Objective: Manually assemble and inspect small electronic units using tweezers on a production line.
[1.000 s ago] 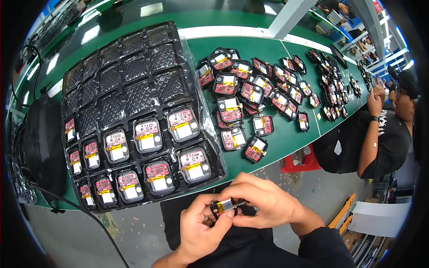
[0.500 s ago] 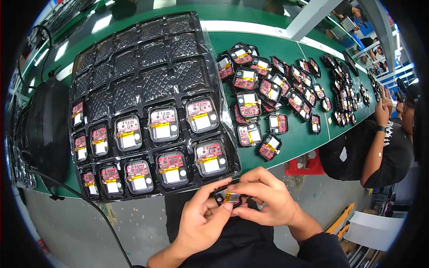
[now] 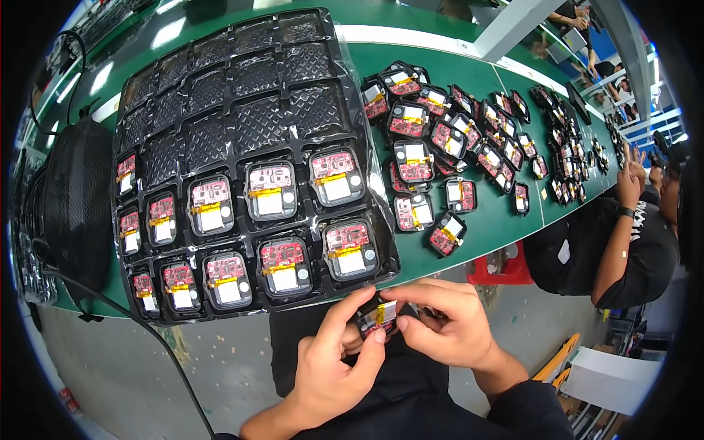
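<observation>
Over my lap, just off the table's near edge, both hands hold a small black device housing (image 3: pixel 379 320). It is tilted; a silver battery cell, yellow tape and a bit of red circuit board show inside. My left hand (image 3: pixel 334 361) pinches its left side, thumb on the lower edge and index finger along the upper left. My right hand (image 3: pixel 449 327) grips the right side, with its index finger at the top edge and thumb near the battery. The fingers hide the rim and part of the board. Similar housings (image 3: pixel 351 250) sit in the black tray (image 3: pixel 253 238) just beyond.
A pile of loose housings (image 3: pixel 415 160) lies on the green table (image 3: pixel 488 235) right of the tray. A black mesh bag (image 3: pixel 79 209) and cable (image 3: pixel 172 359) are at the left. A co-worker (image 3: pixel 620 235) sits at the right by a red stool (image 3: pixel 502 268).
The housing has turned in my hands, so red board now shows at its lower end. My right thumb has moved up and closer to the battery. The view has shifted slightly.
</observation>
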